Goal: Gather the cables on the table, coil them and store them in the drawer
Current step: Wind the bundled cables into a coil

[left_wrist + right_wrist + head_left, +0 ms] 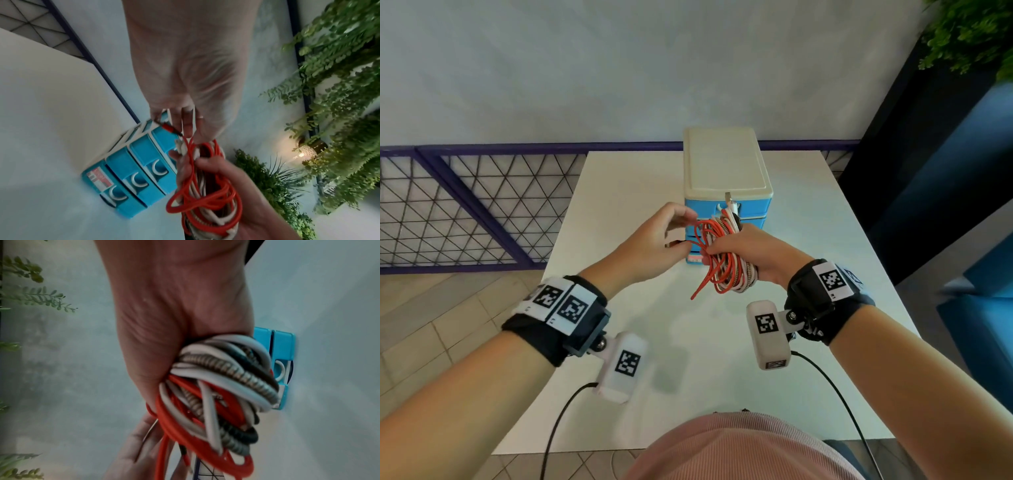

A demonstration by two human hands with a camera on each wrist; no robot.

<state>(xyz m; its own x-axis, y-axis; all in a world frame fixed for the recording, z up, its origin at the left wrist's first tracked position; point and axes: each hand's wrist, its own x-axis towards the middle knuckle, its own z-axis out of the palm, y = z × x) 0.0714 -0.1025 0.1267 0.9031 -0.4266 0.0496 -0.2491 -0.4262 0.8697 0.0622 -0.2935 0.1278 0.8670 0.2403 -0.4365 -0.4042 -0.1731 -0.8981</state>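
Observation:
My right hand [736, 245] grips a coiled bundle of cables [726, 263]: red, white, braided and dark strands wound together, seen close in the right wrist view [216, 395]. My left hand [671, 229] pinches the red cable's end [170, 128] and its loops just left of the bundle. A loose red tail [700, 289] hangs below. Both hands hover in front of the blue drawer unit [726, 178] with its cream lid; its drawers [139, 177] look closed.
The white table [619, 212] carries only the drawer unit. A purple wire fence [465, 205] runs behind on the left, and green plants [969, 31] hang at the right. Black leads trail from my wrist cameras [770, 335].

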